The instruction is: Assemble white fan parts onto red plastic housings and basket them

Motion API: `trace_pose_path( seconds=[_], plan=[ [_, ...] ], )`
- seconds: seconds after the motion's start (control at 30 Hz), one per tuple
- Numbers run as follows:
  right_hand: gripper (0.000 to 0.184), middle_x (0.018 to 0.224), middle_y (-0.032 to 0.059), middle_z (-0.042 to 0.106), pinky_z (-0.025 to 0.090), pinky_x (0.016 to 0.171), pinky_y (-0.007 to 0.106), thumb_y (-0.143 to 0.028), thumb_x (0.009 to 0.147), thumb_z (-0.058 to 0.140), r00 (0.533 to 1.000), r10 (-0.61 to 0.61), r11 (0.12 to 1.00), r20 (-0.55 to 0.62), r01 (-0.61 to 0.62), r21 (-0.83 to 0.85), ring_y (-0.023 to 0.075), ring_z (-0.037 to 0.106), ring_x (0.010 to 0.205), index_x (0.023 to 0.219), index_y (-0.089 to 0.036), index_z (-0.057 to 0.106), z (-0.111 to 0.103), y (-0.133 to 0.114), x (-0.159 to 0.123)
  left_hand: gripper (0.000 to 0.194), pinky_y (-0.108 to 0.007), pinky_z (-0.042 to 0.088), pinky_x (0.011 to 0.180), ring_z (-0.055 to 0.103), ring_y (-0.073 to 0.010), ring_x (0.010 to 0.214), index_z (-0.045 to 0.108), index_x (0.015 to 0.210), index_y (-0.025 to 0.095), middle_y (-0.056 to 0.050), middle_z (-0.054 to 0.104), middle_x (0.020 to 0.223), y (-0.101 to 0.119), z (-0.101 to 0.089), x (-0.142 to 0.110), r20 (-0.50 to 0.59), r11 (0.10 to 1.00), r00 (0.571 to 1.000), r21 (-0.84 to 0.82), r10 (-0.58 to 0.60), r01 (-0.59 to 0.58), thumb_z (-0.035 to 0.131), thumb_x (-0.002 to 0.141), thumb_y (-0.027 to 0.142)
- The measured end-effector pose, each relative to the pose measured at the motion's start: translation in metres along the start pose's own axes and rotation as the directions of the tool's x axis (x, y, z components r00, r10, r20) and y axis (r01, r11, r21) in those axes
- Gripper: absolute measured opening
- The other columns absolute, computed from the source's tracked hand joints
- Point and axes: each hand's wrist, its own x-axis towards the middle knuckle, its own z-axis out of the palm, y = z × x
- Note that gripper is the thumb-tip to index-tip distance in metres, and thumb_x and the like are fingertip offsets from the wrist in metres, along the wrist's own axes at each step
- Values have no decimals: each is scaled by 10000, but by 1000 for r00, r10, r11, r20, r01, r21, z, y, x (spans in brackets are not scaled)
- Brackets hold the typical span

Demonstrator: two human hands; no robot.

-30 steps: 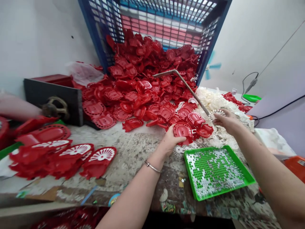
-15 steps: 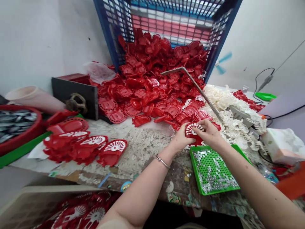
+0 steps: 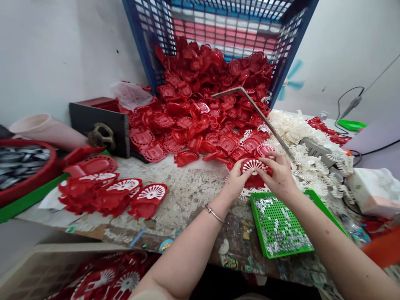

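Observation:
Between my two hands is a red plastic part with a white fan-shaped insert on its rounded end. My left hand grips its left side, thumb on the front. My right hand holds the right edge, its thumb over the white insert and fingers curled behind. Just below the hands lies a green perforated tray scattered with small shiny ring-like pieces. Loose white fan-shaped pieces are heaped to the right of my right hand. Behind both hands spreads a pile of red plastic parts.
A blue crate lies on its side at the back, red parts spilling out. A bent metal bar leans over the pile. At left are stacked red parts with white fans, a black metal block and a red basin.
The red part has tipped so more of its face shows below the white insert. My right hand has shifted slightly, its fingers more bunched at the edge. My left hand stays on the part.

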Motion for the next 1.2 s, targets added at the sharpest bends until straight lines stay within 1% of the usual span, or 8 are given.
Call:
trace_pose_path(
  seconds=[0.13,0.2,0.4,0.6,0.77,0.93,1.03,1.2],
  plan=[
    [636,1218,151,557,473,942,475,-509,666,763,956,260,924,134,-287,253,286,566,1061,1190,-193,590,1,-1,-5,370,-358,467,989,608,-198,1054,567,1123,195,-45,661,1112,6,-3,-1,-10,987,997,145,75,-73,680,781,278],
    [626,1126,118,619,514,869,415,-539,681,743,922,311,852,231,-378,361,236,609,959,1174,-195,567,4,0,-7,358,-361,459,1004,602,-206,1073,564,1134,192,-55,653,1127,9,-3,-2,17,972,996,219,89,-91,660,798,270],
    [488,1047,75,676,523,817,344,-529,740,696,895,310,762,320,-436,479,183,635,910,1071,-192,571,8,5,-13,325,-361,434,1038,589,-211,1098,550,1142,178,-71,635,1146,9,-2,-5,56,925,991,356,123,-135,606,827,235],
    [477,975,57,694,529,803,323,-558,720,707,860,339,708,381,-500,499,171,647,864,997,-181,618,3,-3,-15,332,-377,429,1050,578,-225,1134,538,1156,184,-74,631,1154,11,-1,-5,72,941,993,321,90,-109,591,831,230],
    [529,991,48,692,527,799,324,-592,715,690,862,375,735,342,-501,457,179,635,885,1070,-205,624,-1,-10,-12,329,-367,442,1032,595,-216,1093,565,1135,205,-48,647,1129,11,-4,-2,112,955,990,274,82,-110,614,810,234],
    [516,791,39,668,476,654,323,-594,587,778,858,412,800,307,-501,329,187,566,722,927,-217,685,-12,-15,-7,321,-368,420,1056,578,-214,1122,614,1123,222,-45,650,1165,4,-4,-2,121,936,983,308,139,-171,625,802,225],
    [464,715,53,649,434,552,339,-628,529,790,841,501,826,206,-535,177,191,545,640,786,-254,696,-21,-12,5,283,-361,419,1054,570,-211,1133,636,1128,204,-70,651,1169,4,-5,2,97,940,979,278,179,-199,589,857,274],
    [326,826,59,647,485,578,359,-505,603,824,850,517,709,101,-491,506,143,564,620,858,-339,706,-12,-31,34,299,-376,523,889,628,-173,930,593,1191,156,-80,654,1054,2,-7,13,-110,993,994,119,17,-4,457,955,280]
  ],
)
